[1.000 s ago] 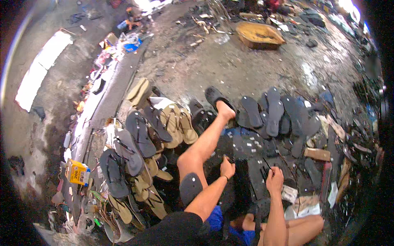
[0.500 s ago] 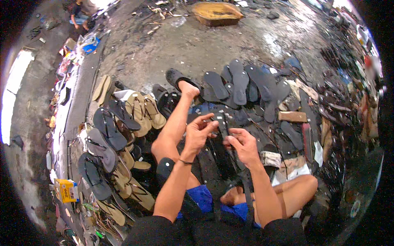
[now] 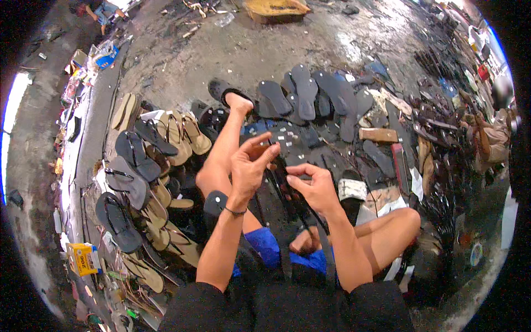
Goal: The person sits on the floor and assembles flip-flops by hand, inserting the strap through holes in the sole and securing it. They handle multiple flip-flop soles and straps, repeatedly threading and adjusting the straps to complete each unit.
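In front of me my left hand (image 3: 249,169) is raised, its thumb and forefinger closed on the upper end of a thin black strap (image 3: 283,178). A little lower and to the right, my right hand (image 3: 314,187) pinches the same dark piece between thumb and fingertips. The strap is blurred against other dark strips hanging below it, so its full shape is hard to make out. A dark sole (image 3: 214,203) with a white dot lies against my left forearm. Beyond my hands, several dark soles (image 3: 305,94) are spread on the floor.
Rows of grey and tan flip-flops (image 3: 130,182) line my left side, beside a yellow box (image 3: 84,259). A wooden block (image 3: 378,134) and piles of scraps (image 3: 442,133) lie to the right. A yellowish wooden slab (image 3: 275,10) is at the far end. Another person (image 3: 104,14) is far left.
The view has tilted, so the floor and shoes appear shifted up and to the left. Both hands keep nearly the same pinch and spacing around the black strap.
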A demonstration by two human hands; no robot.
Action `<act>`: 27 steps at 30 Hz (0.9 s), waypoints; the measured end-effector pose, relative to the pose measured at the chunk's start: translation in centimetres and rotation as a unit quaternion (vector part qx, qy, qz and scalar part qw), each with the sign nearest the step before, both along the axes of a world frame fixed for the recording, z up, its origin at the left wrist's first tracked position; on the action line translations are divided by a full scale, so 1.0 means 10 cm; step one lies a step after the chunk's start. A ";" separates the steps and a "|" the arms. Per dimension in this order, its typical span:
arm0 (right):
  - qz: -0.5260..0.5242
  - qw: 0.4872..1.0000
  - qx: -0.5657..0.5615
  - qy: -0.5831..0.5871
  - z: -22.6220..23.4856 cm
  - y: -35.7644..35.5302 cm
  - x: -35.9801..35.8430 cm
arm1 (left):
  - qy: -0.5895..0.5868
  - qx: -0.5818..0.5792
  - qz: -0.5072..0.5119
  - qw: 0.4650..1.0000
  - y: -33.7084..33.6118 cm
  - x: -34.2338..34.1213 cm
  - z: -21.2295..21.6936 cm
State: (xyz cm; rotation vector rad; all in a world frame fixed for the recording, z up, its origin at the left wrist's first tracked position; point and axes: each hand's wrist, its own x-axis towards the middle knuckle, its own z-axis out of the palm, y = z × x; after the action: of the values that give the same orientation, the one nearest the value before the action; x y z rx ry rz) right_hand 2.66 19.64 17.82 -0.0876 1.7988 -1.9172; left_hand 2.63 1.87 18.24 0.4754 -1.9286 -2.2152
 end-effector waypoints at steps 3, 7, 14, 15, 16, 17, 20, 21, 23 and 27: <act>-0.002 1.000 -0.018 -0.018 0.09 0.02 0.05 | 0.010 0.036 -0.020 0.999 -0.02 -0.01 0.03; -0.036 0.998 -0.028 -0.032 0.09 0.02 0.11 | 0.006 0.059 -0.051 0.997 -0.04 0.01 0.06; -0.079 0.938 0.164 0.293 0.12 -0.06 0.18 | 0.014 -0.014 -0.042 0.999 0.05 0.10 0.23; -0.081 0.896 0.186 0.394 0.16 -0.08 0.19 | 0.039 -0.020 -0.039 0.998 0.05 0.12 0.26; -0.082 0.866 0.223 0.439 0.20 -0.11 0.21 | 0.014 -0.025 -0.029 0.999 0.05 0.14 0.29; -0.078 0.868 0.231 0.433 0.25 -0.14 0.23 | -0.014 -0.009 -0.031 0.999 0.04 0.16 0.31; -0.081 0.931 0.130 0.331 0.35 -0.25 0.25 | 0.026 -0.009 -0.019 0.999 0.03 0.29 0.36; -0.081 0.950 0.081 0.292 0.37 -0.28 0.27 | 0.001 -0.016 -0.024 1.000 0.03 0.34 0.37; -0.089 0.899 0.135 0.406 0.38 -0.33 0.26 | 0.040 -0.051 0.011 0.998 0.07 0.49 0.40; -0.066 0.887 0.131 0.437 0.36 -0.38 0.37 | 0.088 -0.130 0.026 0.987 -0.03 0.84 0.44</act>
State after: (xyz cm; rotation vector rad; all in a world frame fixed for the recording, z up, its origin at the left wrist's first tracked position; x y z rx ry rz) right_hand 6.39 15.84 21.42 -0.8786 2.6748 -1.8287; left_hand 11.00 1.57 22.64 0.2761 -2.0437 -1.8658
